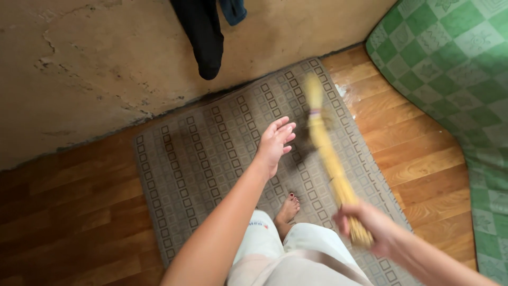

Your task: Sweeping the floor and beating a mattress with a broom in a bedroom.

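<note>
My right hand [370, 229] is shut on the handle end of a yellow straw hand broom [327, 153], which is blurred with motion and points away from me over a grey patterned rug [206, 159]. My left hand [275, 142] is stretched out above the rug, fingers apart and holding nothing, just left of the broom. My bare foot [288, 209] stands on the rug below my hands, and my light trousers [296, 254] show at the bottom.
A rough plaster wall [106, 63] runs along the rug's far edge, with dark clothing [203, 37] hanging against it. Wooden floor [69, 222] surrounds the rug. A green checked mattress [460, 79] lies at the right.
</note>
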